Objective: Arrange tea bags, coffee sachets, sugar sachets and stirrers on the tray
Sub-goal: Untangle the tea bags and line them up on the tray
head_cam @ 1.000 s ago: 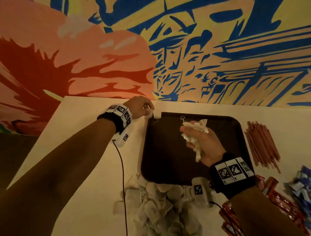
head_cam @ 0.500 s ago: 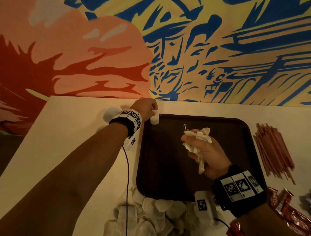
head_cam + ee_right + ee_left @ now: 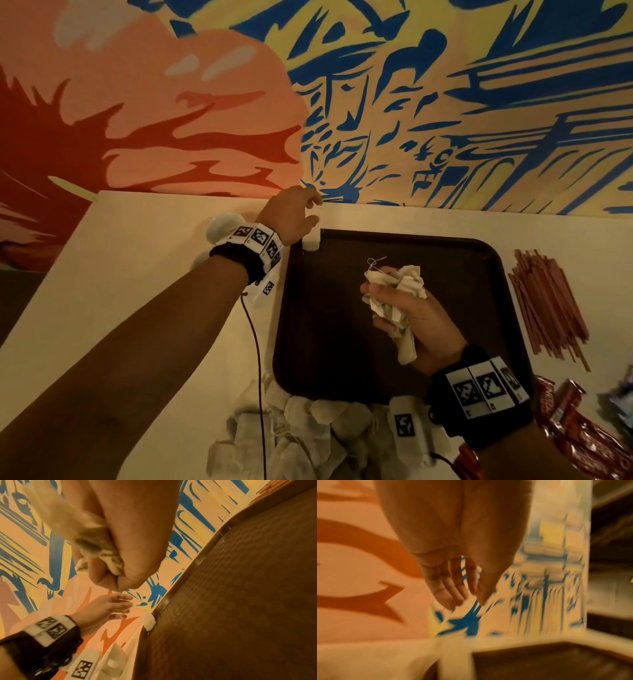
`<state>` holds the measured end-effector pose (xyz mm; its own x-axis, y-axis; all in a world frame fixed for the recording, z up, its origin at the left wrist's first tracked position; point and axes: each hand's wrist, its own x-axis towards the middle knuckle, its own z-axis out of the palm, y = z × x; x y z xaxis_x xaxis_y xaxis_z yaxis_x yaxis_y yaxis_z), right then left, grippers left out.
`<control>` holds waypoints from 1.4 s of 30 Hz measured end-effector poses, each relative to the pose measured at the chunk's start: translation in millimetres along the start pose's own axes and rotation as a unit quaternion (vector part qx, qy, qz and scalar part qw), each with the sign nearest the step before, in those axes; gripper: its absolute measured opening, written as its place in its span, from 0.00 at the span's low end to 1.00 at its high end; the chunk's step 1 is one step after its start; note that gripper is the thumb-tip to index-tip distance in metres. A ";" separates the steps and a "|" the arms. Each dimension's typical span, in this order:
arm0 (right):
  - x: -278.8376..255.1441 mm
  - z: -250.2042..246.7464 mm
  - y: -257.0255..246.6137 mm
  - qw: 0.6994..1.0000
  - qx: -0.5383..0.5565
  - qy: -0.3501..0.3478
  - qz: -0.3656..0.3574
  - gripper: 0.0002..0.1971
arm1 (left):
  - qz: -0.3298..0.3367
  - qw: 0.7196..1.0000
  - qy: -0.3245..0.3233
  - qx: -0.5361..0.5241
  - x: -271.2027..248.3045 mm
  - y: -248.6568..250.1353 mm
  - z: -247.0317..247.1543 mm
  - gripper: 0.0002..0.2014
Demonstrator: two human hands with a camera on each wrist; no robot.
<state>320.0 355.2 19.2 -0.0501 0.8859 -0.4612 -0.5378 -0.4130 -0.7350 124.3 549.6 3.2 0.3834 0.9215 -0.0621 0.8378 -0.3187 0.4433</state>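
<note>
L hand (image 3: 291,214) was open, fingers loose and spread, holding nothing, hovering just past the tray's far-left corner. Wrist view confirmed it: fingers (image 3: 448,588) straight-ish, nothing between them. Half a sec earlier that hand was still pinching a tea bag at the same corner; now the single tea bag (image 3: 311,240) sat on the corner by itself, leaning on the rim, hand lifted off it. So first bag was placed and released, imo.

R hand (image 3: 407,308) was fisted round a bunch of tea bags (image 3: 394,291), held above the tray's middle, not touching it; a string loop stuck out the top. Same grip and roughly same spot as 1 s ago, so it was acting as the feeder supply.

Tray (image 3: 479,274) was otherwise bare inside. Loose pile of tea bags (image 3: 301,435) lay on the table (image 3: 137,274) against the tray's near edge. Stirrers (image 3: 548,305) lay in a heap to the right of the tray, well apart from both hands. Red sachets (image 3: 589,431) near the R wrist, bluish ones at the far right edge, too blurred to ID. White cup (image 3: 113,660) beside the tray's left edge.

Task barely started: one bag down; coffee, sugar, stirrers untouched.
</note>
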 end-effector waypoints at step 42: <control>-63.4 -3.4 5.8 0.995 0.098 -0.033 0.005 0.04 | 0.256 0.953 0.108 -0.117 -167.8 86.5 -80.2 0.06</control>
<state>322.9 295.9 42.5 -0.1076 0.8966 -0.4295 -0.6898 -0.3785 -0.6172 101.3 385.2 123.6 0.6085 0.6908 0.3906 0.4425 -0.7039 0.5556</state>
